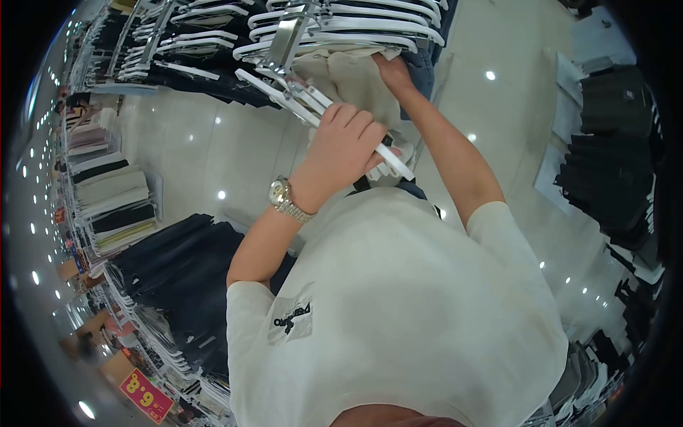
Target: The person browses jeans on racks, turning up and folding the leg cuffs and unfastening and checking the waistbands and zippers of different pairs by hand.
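My left hand, with a metal watch on its wrist, is closed around several white hangers. These slant from the rack rail down toward my chest. My right hand is at the waistband of cream trousers, which hang from a white hanger on the rail. Its fingers are closed on the fabric near the hanger's right end and are partly hidden. Blue denim hangs just behind and to the right of that hand.
A metal rail arm carries more white hangers. Dark trousers hang on a rack at lower left, with a red price sign below. Folded clothes line the left side. Dark garments hang at right. Shiny tiled floor lies between the racks.
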A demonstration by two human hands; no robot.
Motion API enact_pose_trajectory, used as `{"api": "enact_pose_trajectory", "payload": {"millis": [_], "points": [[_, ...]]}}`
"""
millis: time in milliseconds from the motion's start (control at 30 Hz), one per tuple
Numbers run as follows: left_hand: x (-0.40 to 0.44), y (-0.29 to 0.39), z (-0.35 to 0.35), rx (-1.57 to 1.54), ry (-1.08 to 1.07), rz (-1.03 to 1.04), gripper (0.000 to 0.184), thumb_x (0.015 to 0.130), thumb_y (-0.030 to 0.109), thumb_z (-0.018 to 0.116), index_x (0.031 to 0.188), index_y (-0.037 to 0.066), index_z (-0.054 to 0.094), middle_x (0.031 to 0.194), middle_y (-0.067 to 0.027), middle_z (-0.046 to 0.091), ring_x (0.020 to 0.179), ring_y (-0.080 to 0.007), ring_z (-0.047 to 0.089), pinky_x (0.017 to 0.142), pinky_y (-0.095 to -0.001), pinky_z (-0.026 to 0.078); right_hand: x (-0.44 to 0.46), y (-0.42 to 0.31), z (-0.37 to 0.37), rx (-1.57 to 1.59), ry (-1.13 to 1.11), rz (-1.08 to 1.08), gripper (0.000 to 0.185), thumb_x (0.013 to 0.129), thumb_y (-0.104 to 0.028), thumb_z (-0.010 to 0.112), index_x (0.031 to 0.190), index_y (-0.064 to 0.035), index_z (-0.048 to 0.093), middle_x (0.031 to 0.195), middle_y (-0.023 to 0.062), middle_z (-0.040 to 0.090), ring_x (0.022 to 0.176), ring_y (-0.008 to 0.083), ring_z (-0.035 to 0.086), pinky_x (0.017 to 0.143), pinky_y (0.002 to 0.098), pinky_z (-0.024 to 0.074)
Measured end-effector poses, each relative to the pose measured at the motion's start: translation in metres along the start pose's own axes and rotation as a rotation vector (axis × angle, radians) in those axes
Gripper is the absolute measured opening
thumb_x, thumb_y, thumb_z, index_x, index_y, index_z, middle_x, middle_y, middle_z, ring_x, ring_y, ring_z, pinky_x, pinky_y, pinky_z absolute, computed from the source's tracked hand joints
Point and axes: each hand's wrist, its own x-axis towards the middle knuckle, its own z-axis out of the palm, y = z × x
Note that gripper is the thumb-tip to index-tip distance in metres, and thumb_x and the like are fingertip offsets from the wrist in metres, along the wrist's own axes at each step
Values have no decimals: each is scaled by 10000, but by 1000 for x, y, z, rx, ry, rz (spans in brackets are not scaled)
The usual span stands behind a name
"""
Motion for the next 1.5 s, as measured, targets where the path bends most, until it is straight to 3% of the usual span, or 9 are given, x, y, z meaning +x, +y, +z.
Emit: {"api": "enact_pose_trajectory", "payload": {"millis": [267,567,667,867,900,967,1100,1333,1500], "points": [[-7,1,-11,-57,-44,-5,311,770,289,754,894,63,579,844,-71,541,822,-293,508,791,-427,408,20,22,28,-64,-1,72,585,912,-564,521,1271,-113,613,1255,233,615,1193,422,549,991,437,438],[5,5,-11,23,-134,-53,293,805,278,736,893,61,559,865,-80,553,857,-293,523,821,-414,413,-40,-16,-41,-239,-205,219,703,873,-623,573,1224,-18,635,1192,224,658,1155,385,595,981,384,446],[6,3,-5,84,-133,-68,296,811,281,732,900,61,554,874,-80,552,872,-291,523,828,-408,414,-67,-53,-67,-415,-268,329,676,876,-611,582,1187,-15,654,1146,222,676,1096,393,624,943,381,471],[15,-2,13,93,-23,-93,276,812,243,732,928,59,563,892,-83,551,891,-296,524,845,-425,416,-133,-71,-74,-363,-514,201,429,854,-453,656,1076,-89,702,977,214,699,930,379,670,809,416,530],[17,-3,13,94,-16,-103,270,811,234,732,931,58,565,901,-86,553,895,-297,525,848,-429,416,-142,-68,-72,-325,-468,30,383,844,-419,664,1049,-98,702,941,204,697,902,373,673,782,419,533],[15,-2,13,59,4,-148,291,752,189,742,935,57,558,953,-101,547,928,-307,521,861,-430,406,-157,-51,-66,-244,-355,-309,290,823,-350,679,993,-117,702,868,184,694,845,363,680,726,423,539],[7,5,15,-44,95,-187,352,761,143,742,1047,16,581,1070,-157,561,1013,-356,526,893,-461,417,-167,-53,-55,-368,-457,-383,238,813,-336,660,908,-118,663,769,143,680,731,374,671,644,441,538],[-5,13,7,-34,70,-242,509,790,144,693,1263,2,569,1371,-237,466,1264,-434,436,1055,-509,360,-174,-97,-41,-551,-593,33,292,854,-355,621,910,-76,687,821,154,700,781,362,685,682,433,542],[6,10,9,66,7,-172,477,838,151,653,1285,17,556,1421,-193,467,1342,-408,384,1100,-512,314,-181,-71,-43,-505,-434,-59,313,904,-353,587,930,-56,686,842,204,685,821,386,670,726,452,527]]}}
